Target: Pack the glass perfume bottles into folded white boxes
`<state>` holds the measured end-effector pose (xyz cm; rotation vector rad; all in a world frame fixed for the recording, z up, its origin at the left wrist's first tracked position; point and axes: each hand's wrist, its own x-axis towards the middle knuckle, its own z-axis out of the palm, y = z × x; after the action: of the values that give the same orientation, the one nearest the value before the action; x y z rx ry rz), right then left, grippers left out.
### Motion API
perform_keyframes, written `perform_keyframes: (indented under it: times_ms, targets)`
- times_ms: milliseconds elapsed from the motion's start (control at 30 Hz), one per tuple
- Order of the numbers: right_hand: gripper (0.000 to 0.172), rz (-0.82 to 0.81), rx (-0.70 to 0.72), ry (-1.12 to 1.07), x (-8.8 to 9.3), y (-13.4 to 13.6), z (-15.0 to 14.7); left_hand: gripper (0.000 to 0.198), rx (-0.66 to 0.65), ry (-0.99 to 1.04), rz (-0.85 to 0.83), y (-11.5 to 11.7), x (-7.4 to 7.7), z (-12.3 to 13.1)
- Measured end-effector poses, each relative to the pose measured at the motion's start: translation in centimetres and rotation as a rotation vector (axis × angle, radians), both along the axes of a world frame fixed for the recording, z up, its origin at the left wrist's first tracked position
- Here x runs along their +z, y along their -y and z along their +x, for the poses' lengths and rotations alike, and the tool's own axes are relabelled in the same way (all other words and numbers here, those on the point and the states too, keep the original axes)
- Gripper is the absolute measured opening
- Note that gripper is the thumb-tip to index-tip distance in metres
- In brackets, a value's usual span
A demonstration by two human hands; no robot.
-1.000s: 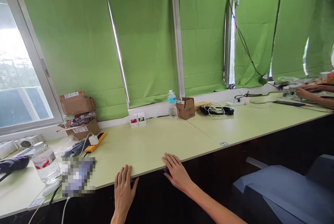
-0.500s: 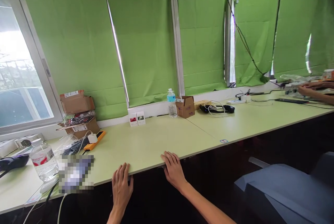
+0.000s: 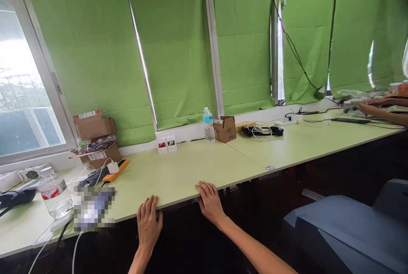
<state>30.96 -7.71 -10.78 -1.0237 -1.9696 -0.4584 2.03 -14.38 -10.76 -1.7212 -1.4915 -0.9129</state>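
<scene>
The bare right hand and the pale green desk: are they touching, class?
Touching: the head view shows the bare right hand lying on the pale green desk at its front edge.

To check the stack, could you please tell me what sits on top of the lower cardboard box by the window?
A plastic bag and a second cardboard box sit on the lower cardboard box, hiding most of its top.

Table: we see a long, pale green table (image 3: 178,165).
Front edge: our left hand (image 3: 149,223) and right hand (image 3: 208,201) rest on it, both open.
</scene>
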Motion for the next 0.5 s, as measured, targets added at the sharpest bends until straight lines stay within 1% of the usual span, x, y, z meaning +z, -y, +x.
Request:
perform_keyframes:
  times_ms: [500]
  targets:
    - [0.056,0.034,-0.001,-0.005,0.06,0.10,-0.04,0.043,-0.007,0.001,0.022,-0.01,-0.04,0.02]
